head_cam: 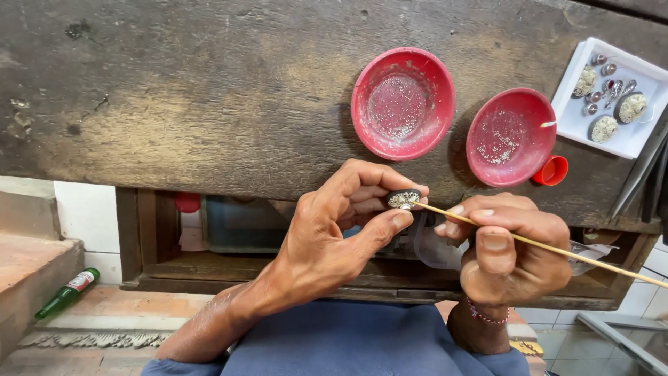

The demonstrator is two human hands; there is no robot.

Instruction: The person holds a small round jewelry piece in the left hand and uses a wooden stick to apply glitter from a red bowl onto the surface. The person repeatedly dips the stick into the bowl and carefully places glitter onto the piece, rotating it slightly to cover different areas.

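Observation:
My left hand [334, 230] pinches a small dark oval piece [403, 200] with a pale grainy face between thumb and fingertips, just below the workbench's front edge. My right hand [504, 254] grips a thin wooden stick [557, 248] like a pen. The stick's tip touches the oval piece's face and its tail runs off to the lower right. A beaded bracelet circles my right wrist.
On the worn wooden bench [209, 97] stand two red bowls [403, 103] [510, 136] holding tiny pale grains, a small red cap [552, 170] and a white tray [630, 139] with several small oval and metal pieces. A green bottle [67, 292] lies on the floor at the left.

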